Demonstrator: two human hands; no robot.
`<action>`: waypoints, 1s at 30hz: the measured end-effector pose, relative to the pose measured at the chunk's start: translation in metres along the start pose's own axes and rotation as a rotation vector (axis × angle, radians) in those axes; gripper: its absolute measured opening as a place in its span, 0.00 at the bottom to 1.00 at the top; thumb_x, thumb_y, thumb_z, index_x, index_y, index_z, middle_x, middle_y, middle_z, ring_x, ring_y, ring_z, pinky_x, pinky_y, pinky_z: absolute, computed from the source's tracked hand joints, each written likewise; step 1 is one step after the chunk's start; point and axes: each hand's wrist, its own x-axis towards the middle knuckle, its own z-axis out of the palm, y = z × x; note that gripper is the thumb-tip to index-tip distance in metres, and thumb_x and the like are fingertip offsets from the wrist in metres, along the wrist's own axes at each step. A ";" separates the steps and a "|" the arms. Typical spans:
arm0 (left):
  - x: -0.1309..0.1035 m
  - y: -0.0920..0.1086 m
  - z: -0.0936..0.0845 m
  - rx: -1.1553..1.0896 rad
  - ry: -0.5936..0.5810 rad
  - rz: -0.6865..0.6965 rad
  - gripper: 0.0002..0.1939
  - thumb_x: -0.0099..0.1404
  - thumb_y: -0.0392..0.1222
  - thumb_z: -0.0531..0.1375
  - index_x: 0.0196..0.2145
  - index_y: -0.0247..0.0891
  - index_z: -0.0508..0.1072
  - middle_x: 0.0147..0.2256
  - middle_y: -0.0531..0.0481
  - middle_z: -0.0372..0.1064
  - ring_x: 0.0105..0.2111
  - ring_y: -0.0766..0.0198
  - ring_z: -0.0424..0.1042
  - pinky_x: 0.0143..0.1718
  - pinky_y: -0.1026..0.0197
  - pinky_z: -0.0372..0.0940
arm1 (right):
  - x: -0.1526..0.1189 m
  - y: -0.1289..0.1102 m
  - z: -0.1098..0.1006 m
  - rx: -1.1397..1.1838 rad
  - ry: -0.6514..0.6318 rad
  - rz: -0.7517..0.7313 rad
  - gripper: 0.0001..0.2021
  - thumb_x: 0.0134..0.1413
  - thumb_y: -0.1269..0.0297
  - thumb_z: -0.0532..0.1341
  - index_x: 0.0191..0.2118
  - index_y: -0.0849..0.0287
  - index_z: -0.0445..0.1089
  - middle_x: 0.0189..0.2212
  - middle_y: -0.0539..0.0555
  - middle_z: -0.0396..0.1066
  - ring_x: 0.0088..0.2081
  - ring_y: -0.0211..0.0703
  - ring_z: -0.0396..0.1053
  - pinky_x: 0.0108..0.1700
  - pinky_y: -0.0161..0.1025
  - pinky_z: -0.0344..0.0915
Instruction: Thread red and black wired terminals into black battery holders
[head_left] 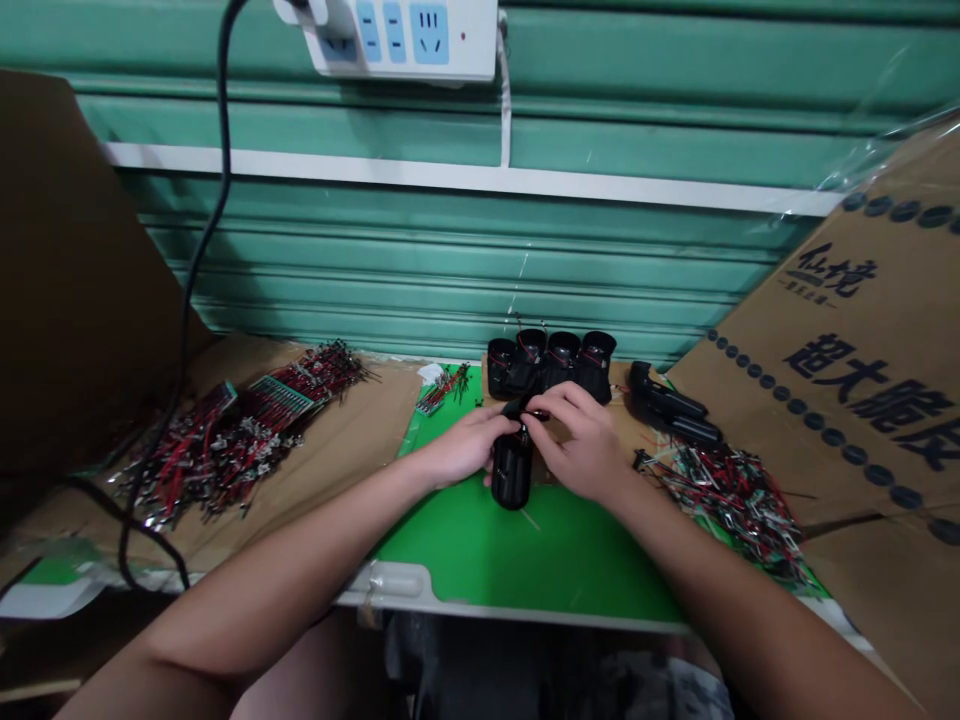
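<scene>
My left hand is closed around the upper left side of a black plastic housing, which is held over the green mat. At its top end, my right hand has thumb and fingers pinched together on a small part too small to name. Just behind my hands stand several similar black housings in a row, with thin red wires showing at their open tops. More black plastic pieces lie to the right of the row.
Bundles of red and black wires with small circuit boards lie on cardboard at left; a small bundle sits behind. A tangled wire pile lies right. Cardboard boxes flank the green mat. A black cable hangs from the power strip.
</scene>
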 end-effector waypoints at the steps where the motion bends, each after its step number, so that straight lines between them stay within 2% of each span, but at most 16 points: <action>1: 0.000 0.000 0.000 -0.012 0.009 0.005 0.18 0.62 0.47 0.66 0.47 0.37 0.75 0.23 0.57 0.66 0.15 0.68 0.62 0.14 0.67 0.57 | 0.000 0.001 0.001 -0.027 -0.009 -0.007 0.08 0.69 0.66 0.62 0.46 0.57 0.80 0.38 0.58 0.69 0.40 0.49 0.70 0.42 0.47 0.70; 4: 0.002 -0.001 -0.002 -0.027 0.026 0.023 0.23 0.63 0.47 0.66 0.53 0.36 0.74 0.21 0.58 0.65 0.14 0.66 0.62 0.14 0.67 0.56 | -0.001 0.005 0.000 -0.047 -0.075 -0.003 0.12 0.71 0.64 0.60 0.49 0.59 0.81 0.43 0.62 0.66 0.44 0.51 0.68 0.45 0.51 0.72; 7: 0.004 -0.001 -0.004 -0.035 0.044 0.040 0.25 0.63 0.46 0.65 0.56 0.35 0.73 0.22 0.57 0.66 0.14 0.66 0.63 0.14 0.66 0.55 | -0.003 0.007 -0.004 0.027 -0.210 0.010 0.18 0.71 0.56 0.62 0.58 0.61 0.77 0.57 0.67 0.65 0.52 0.55 0.70 0.57 0.56 0.72; 8: 0.004 -0.002 -0.005 -0.041 0.063 0.043 0.25 0.62 0.45 0.66 0.56 0.35 0.74 0.23 0.57 0.68 0.14 0.67 0.63 0.15 0.66 0.55 | -0.003 0.007 -0.006 0.052 -0.264 0.017 0.24 0.68 0.50 0.66 0.61 0.60 0.74 0.61 0.68 0.63 0.56 0.57 0.70 0.61 0.58 0.71; 10: 0.006 -0.002 -0.006 -0.066 0.115 0.063 0.25 0.61 0.44 0.67 0.55 0.35 0.76 0.26 0.55 0.72 0.17 0.68 0.65 0.18 0.67 0.57 | -0.003 0.009 -0.010 0.071 -0.370 0.029 0.43 0.54 0.38 0.73 0.68 0.59 0.68 0.68 0.69 0.59 0.64 0.64 0.67 0.67 0.62 0.67; 12: 0.007 -0.002 -0.006 -0.109 0.149 0.092 0.24 0.60 0.43 0.70 0.54 0.35 0.77 0.31 0.51 0.76 0.24 0.67 0.72 0.24 0.67 0.62 | -0.003 0.010 -0.012 0.048 -0.424 0.040 0.55 0.41 0.31 0.77 0.69 0.58 0.64 0.70 0.70 0.57 0.69 0.69 0.62 0.70 0.63 0.64; 15: 0.008 0.000 -0.004 -0.169 0.149 0.095 0.25 0.60 0.44 0.73 0.53 0.35 0.78 0.39 0.46 0.81 0.35 0.62 0.78 0.34 0.64 0.69 | -0.003 0.011 -0.012 0.003 -0.416 0.049 0.56 0.39 0.30 0.77 0.68 0.60 0.65 0.69 0.71 0.58 0.69 0.69 0.62 0.71 0.63 0.63; 20: 0.008 0.002 -0.005 -0.140 0.182 0.073 0.26 0.62 0.47 0.71 0.56 0.37 0.78 0.43 0.45 0.81 0.37 0.60 0.79 0.36 0.62 0.71 | 0.000 0.006 -0.015 -0.024 -0.383 0.088 0.52 0.39 0.29 0.76 0.63 0.60 0.68 0.61 0.68 0.65 0.60 0.63 0.70 0.64 0.57 0.70; 22: 0.008 0.001 -0.009 -0.018 0.182 0.119 0.27 0.68 0.52 0.66 0.60 0.37 0.77 0.43 0.45 0.81 0.34 0.59 0.78 0.34 0.60 0.71 | 0.005 0.004 -0.022 -0.108 -0.381 0.135 0.50 0.40 0.27 0.74 0.61 0.60 0.70 0.57 0.66 0.67 0.56 0.61 0.72 0.61 0.55 0.72; 24: 0.008 0.001 -0.014 0.216 0.176 0.235 0.25 0.72 0.51 0.61 0.59 0.35 0.77 0.43 0.43 0.81 0.35 0.57 0.77 0.36 0.57 0.72 | 0.013 0.003 -0.032 -0.288 -0.402 0.239 0.47 0.43 0.24 0.70 0.57 0.59 0.73 0.53 0.65 0.70 0.53 0.61 0.73 0.58 0.56 0.73; 26: 0.007 -0.001 -0.018 0.543 0.159 0.418 0.19 0.71 0.44 0.58 0.55 0.34 0.80 0.46 0.41 0.80 0.42 0.54 0.78 0.46 0.51 0.73 | 0.020 0.003 -0.044 -0.492 -0.443 0.373 0.44 0.46 0.20 0.65 0.52 0.59 0.76 0.48 0.64 0.73 0.49 0.62 0.75 0.54 0.56 0.73; 28: 0.005 -0.003 -0.018 0.857 0.099 0.578 0.18 0.69 0.35 0.57 0.52 0.34 0.81 0.51 0.38 0.79 0.52 0.49 0.76 0.58 0.46 0.70 | 0.026 0.005 -0.053 -0.630 -0.493 0.480 0.45 0.47 0.17 0.61 0.46 0.59 0.77 0.44 0.65 0.76 0.46 0.62 0.76 0.50 0.53 0.73; 30: 0.003 -0.006 -0.017 1.061 -0.012 0.647 0.21 0.69 0.33 0.56 0.57 0.34 0.79 0.56 0.37 0.76 0.58 0.47 0.72 0.64 0.42 0.65 | 0.029 0.006 -0.059 -0.698 -0.546 0.564 0.46 0.48 0.16 0.57 0.44 0.60 0.78 0.43 0.66 0.78 0.46 0.62 0.78 0.47 0.50 0.73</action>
